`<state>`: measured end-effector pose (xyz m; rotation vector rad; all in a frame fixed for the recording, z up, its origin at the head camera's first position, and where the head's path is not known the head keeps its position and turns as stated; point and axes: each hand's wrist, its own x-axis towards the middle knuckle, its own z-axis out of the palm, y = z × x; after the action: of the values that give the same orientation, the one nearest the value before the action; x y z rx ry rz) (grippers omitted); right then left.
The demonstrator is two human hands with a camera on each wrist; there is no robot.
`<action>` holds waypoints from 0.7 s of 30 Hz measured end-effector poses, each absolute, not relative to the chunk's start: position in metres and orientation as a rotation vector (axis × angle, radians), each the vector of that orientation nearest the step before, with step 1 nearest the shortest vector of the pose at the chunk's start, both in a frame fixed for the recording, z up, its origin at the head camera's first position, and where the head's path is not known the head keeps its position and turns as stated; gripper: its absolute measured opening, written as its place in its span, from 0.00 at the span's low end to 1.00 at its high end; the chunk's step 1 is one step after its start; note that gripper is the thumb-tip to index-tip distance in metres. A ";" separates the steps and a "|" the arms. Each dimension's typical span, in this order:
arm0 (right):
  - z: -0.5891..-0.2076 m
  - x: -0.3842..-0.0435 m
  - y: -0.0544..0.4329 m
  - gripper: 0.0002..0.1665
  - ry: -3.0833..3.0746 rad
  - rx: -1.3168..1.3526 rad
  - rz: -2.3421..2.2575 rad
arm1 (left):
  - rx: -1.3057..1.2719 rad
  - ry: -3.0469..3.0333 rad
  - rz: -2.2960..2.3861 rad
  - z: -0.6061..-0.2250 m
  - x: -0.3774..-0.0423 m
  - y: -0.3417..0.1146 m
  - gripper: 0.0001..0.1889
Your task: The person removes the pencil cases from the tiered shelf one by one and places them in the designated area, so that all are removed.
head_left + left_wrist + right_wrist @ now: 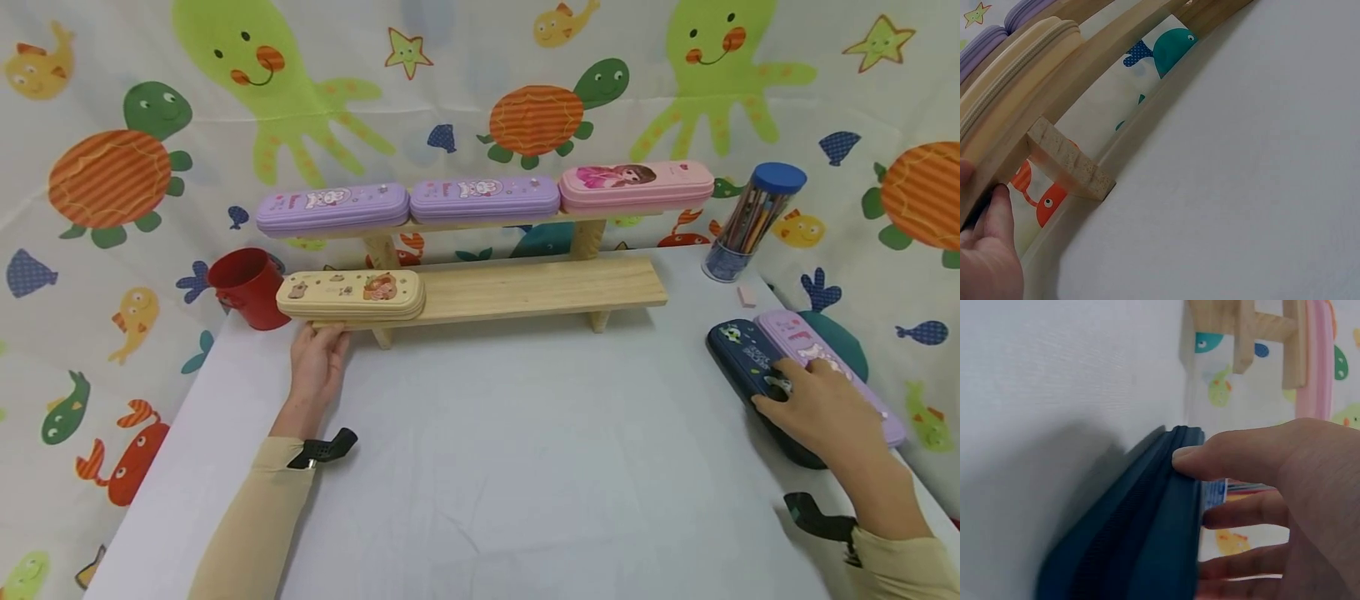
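Observation:
My left hand point(318, 367) is at the front left edge of the lower board of a two-tier wooden shelf point(540, 287). Its fingers touch the board's underside and the thumb tip lies at the front, just below a cream pencil case point(348, 296) on that board. Over at the right, my right hand point(832, 412) grips a navy pencil case point(738, 346) on the table, with the thumb point(1194, 459) on its zipped side and the fingers across its top. A lilac pencil case point(795, 329) lies right beside the navy one.
Along the upper board sit two purple pencil cases point(333, 207) and a pink one point(637, 185). Left of the shelf stands a red bucket point(251, 292). A blue-lidded pencil jar point(753, 221) and a small pink eraser point(746, 296) are at the back right.

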<state>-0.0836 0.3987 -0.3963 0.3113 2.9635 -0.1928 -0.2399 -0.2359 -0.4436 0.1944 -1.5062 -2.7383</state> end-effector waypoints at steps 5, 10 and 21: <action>-0.393 -0.090 0.397 0.47 2.981 0.250 -0.191 | 0.203 -1.527 -2.716 -0.444 -0.240 -0.235 0.34; -0.388 -0.104 0.386 0.48 2.999 0.141 -0.224 | 0.186 -1.539 -2.723 -0.443 -0.241 -0.235 0.34; -0.389 -0.137 0.346 0.40 3.086 -0.087 -0.311 | 0.196 -1.554 -2.723 -0.440 -0.238 -0.236 0.34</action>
<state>-0.1370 0.3457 -0.3888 -0.0866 3.0856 -0.3110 -0.2383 -0.2357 -0.4399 0.1964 -1.5544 -2.7229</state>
